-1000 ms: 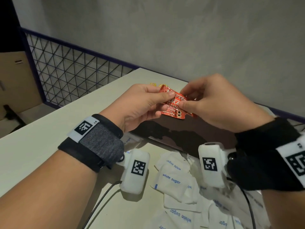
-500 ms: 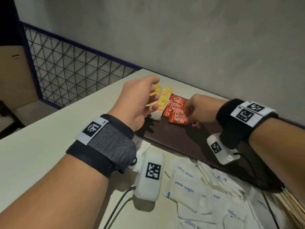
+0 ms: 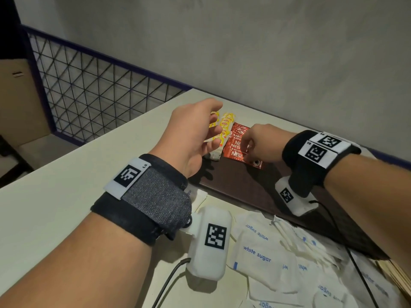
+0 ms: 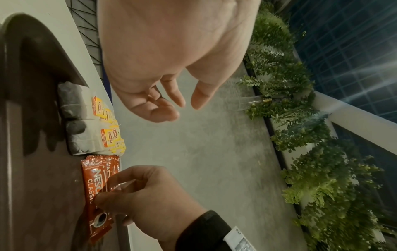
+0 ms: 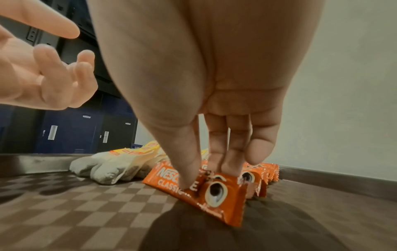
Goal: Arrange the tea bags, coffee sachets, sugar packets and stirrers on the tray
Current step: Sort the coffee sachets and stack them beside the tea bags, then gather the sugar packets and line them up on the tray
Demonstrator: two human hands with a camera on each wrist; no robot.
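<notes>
Red coffee sachets (image 3: 236, 145) stand on edge in a row at the far left of the dark brown tray (image 3: 255, 190), next to yellow-tagged tea bags (image 3: 225, 126). My right hand (image 3: 248, 150) pinches the front coffee sachet (image 5: 217, 192) between thumb and fingers (image 5: 187, 180). My left hand (image 3: 214, 123) hovers above the tea bags (image 4: 96, 130) with relaxed, spread fingers (image 4: 171, 101) and holds nothing. White sugar packets (image 3: 264, 256) lie in a loose heap on the table in front of the tray. Wooden stirrers (image 3: 400, 276) show at the lower right edge.
The tray (image 5: 86, 212) has a low rim and a chequered floor, bare on its near and right parts. The pale table (image 3: 66, 174) meets a grey wall behind the tray. A wire mesh fence (image 3: 89, 92) runs along the far left edge.
Both hands held the red sachets up in the air a second ago. The right hand has brought them down onto the tray beside the tea bags; the left hand has let go and opened.
</notes>
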